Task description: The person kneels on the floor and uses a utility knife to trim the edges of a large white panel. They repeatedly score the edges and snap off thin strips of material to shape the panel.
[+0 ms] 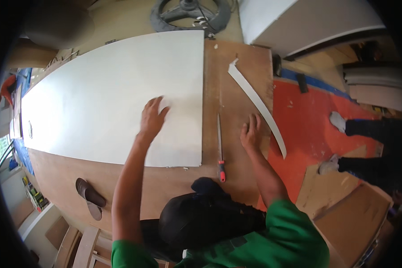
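A large white sheet lies on a brown board. My left hand is over the sheet's right half, open with nothing held; whether it touches the surface is hard to tell. My right hand is on or just above the brown board, open, its fingers slightly bent, beside a narrow curved white strip that reaches past the board's edge. Between my hands, just right of the sheet, lies a long thin file with a red and black handle.
Brown sandals lie lower left. Another person's legs and feet are on the red floor at right, near cardboard pieces. A dark ring-shaped object sits beyond the sheet. Wooden pieces stand at bottom left.
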`<act>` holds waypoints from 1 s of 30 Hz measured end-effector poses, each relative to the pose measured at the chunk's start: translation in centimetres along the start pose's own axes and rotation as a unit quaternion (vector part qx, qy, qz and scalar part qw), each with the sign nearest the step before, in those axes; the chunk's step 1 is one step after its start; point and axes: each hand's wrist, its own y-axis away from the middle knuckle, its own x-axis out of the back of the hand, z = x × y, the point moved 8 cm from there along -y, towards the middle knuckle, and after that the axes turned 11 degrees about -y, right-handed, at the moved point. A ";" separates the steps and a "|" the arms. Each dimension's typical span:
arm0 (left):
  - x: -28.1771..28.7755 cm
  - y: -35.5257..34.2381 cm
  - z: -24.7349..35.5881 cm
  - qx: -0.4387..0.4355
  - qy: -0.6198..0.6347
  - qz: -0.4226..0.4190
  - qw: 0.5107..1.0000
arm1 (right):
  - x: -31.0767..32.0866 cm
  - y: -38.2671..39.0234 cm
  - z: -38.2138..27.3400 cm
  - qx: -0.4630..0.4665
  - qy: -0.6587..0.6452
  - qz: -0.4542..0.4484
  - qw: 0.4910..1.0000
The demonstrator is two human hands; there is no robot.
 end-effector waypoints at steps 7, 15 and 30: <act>-2.7 -9.2 0.1 0.090 -0.098 0.036 0.990 | 0.4 -0.3 -0.5 0.003 0.022 -0.012 1.000; -4.2 -8.3 -4.3 0.191 -0.144 0.068 0.969 | -0.4 0.3 0.6 -0.094 -0.024 -0.053 0.994; -5.0 -8.1 -5.5 0.230 -0.059 -0.025 0.971 | -0.4 -11.5 -12.3 -0.169 -0.079 -0.006 0.982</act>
